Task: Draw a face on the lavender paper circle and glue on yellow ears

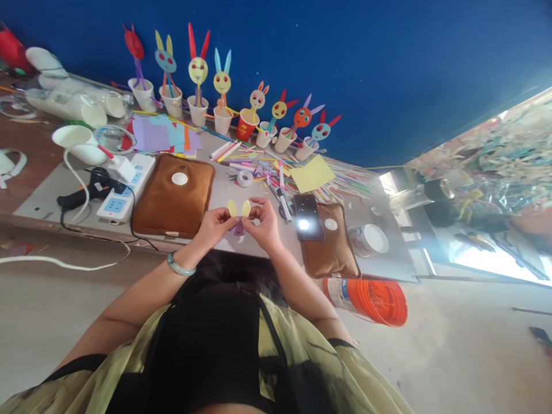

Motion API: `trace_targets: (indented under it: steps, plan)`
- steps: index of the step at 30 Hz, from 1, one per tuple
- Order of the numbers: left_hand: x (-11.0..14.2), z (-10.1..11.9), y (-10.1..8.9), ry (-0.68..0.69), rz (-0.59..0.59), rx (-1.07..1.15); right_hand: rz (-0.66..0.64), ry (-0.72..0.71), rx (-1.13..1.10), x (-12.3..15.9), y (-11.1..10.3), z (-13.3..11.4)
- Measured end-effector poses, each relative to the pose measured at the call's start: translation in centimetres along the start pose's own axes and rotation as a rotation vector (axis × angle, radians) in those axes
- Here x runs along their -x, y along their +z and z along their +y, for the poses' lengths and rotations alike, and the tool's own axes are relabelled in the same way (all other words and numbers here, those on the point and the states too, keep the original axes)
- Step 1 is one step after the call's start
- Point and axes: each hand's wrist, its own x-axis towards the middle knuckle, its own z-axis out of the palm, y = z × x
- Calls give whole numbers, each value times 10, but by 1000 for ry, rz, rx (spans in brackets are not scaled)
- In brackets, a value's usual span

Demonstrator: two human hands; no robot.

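At the table's front edge, my left hand [216, 225] and my right hand [263, 224] meet with fingertips closed in a pinch. Between them are two yellow paper ears [233, 209], standing upright. A small purple piece [238, 229] shows just beneath the ears, partly covered by my thumbs. Just beyond my fingers lies a roll of clear tape [244, 179]. To the right of my right hand are scissors [274, 191] with dark handles and a white marker [285, 205].
Paper bunny figures in cups [198, 109] line the blue wall. Left are a brown hot-water bag [172, 201], a power strip [125, 195] and a glue gun [88, 192]. Right are a phone [307, 215], a smaller brown bag [330, 253] and an orange bucket [366, 300] below the table.
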Motion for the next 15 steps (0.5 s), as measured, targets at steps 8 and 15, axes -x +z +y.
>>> trace_targets:
  steps: [8, 15]
  plan:
    - [0, -2, 0, 28, 5, -5, 20, -20, 32, 0, 3, 3]
    - [2, 0, 3, -75, -65, 125, 62, -27, 50, 0, 4, 7]
